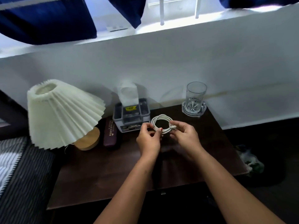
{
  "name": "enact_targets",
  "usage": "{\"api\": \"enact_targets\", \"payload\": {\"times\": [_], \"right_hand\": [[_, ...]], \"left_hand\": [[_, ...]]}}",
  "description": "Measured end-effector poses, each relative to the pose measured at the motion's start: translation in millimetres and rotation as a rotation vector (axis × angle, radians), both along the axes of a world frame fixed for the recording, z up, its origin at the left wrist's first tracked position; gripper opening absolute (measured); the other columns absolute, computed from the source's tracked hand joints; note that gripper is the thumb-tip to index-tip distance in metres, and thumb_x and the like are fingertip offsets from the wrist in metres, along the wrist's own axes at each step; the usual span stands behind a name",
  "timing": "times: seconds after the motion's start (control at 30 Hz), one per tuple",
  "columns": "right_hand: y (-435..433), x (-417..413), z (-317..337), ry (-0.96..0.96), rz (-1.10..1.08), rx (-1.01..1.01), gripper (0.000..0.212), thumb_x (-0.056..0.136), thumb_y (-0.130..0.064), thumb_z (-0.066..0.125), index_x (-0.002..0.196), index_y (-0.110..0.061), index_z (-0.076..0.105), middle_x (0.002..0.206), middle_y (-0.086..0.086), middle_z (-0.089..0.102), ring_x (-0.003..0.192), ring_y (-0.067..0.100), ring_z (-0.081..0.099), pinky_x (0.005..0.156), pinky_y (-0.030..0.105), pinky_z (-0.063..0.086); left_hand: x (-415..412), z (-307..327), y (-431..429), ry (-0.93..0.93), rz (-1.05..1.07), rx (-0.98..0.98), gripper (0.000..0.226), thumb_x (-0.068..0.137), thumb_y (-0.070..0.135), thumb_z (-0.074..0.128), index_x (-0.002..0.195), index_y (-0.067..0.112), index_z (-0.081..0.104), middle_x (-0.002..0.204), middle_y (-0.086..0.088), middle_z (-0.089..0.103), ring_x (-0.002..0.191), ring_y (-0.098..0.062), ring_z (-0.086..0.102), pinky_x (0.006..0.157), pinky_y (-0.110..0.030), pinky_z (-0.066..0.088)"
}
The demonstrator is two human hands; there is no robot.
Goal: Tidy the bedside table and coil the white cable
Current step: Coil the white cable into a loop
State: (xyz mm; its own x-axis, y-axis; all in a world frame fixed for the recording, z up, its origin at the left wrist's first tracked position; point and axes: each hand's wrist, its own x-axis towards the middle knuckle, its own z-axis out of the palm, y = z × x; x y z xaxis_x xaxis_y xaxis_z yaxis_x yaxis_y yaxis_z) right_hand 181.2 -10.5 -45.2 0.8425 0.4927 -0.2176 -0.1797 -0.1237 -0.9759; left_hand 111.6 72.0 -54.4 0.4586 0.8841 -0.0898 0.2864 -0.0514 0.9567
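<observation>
- The white cable [161, 124], wound into a round coil, is held just above the dark wooden counter [113, 167] at the frame's centre.
- The left hand [148, 139] pinches the coil's lower left side; the right hand [186, 136] grips its right side, where the plug end shows.
- Behind the coil stands a grey tissue-box organiser [131, 115].
- To its left lie a dark glasses case [110, 133] and a pleated lamp [63, 113].
- Upper right on the counter, a drinking glass [195, 94] stands on a crystal coaster [194, 109].
</observation>
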Motion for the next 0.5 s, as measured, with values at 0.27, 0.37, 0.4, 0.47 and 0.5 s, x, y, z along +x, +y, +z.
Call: {"api": "enact_targets", "payload": {"times": [0.27, 0.37, 0.4, 0.47, 0.5], "right_hand": [[5, 44, -50, -0.404, 0.114, -0.307, 0.054, 0.083, 0.0, 0.056, 0.134, -0.012, 0.046, 0.122, 0.003, 0.062, 0.114, 0.02, 0.059, 0.085, 0.008, 0.034], [5, 55, -57, -0.493, 0.134, -0.346, 0.068, 0.086, -0.003, 0.054, 0.145, -0.015, 0.025, 0.126, 0.013, 0.061, 0.111, 0.027, 0.06, 0.094, 0.022, 0.038], [5, 57, -58, -0.538, 0.14, -0.349, 0.069, 0.085, -0.003, 0.054, 0.146, -0.014, 0.022, 0.126, 0.017, 0.06, 0.11, 0.03, 0.06, 0.095, 0.025, 0.038], [8, 60, -62, -0.648, 0.185, -0.382, 0.067, 0.086, -0.003, 0.054, 0.145, -0.007, 0.022, 0.134, 0.019, 0.053, 0.117, 0.032, 0.054, 0.101, 0.029, 0.035], [11, 61, -63, -0.695, 0.219, -0.424, 0.064, 0.087, -0.006, 0.053, 0.144, -0.005, 0.023, 0.141, 0.018, 0.046, 0.123, 0.033, 0.049, 0.104, 0.03, 0.031]], "left_hand": [[33, -47, 11, 0.256, -0.282, 0.371, 0.027, 0.084, 0.017, 0.061, 0.111, 0.016, 0.059, 0.106, -0.009, 0.068, 0.105, -0.025, 0.058, 0.087, -0.031, 0.046], [40, -53, 14, 0.387, -0.367, 0.616, 0.041, 0.087, 0.028, 0.056, 0.126, 0.022, 0.051, 0.121, -0.004, 0.062, 0.114, -0.026, 0.048, 0.09, -0.037, 0.044], [41, -56, 16, 0.41, -0.383, 0.68, 0.043, 0.088, 0.03, 0.054, 0.13, 0.022, 0.048, 0.127, 0.0, 0.059, 0.116, -0.025, 0.047, 0.089, -0.037, 0.043], [40, -61, 20, 0.478, -0.41, 0.802, 0.046, 0.09, 0.036, 0.048, 0.134, 0.025, 0.042, 0.135, 0.007, 0.052, 0.12, -0.02, 0.044, 0.087, -0.036, 0.041], [40, -64, 23, 0.515, -0.414, 0.842, 0.047, 0.091, 0.039, 0.044, 0.136, 0.026, 0.039, 0.137, 0.009, 0.049, 0.122, -0.018, 0.042, 0.088, -0.035, 0.04]]}}
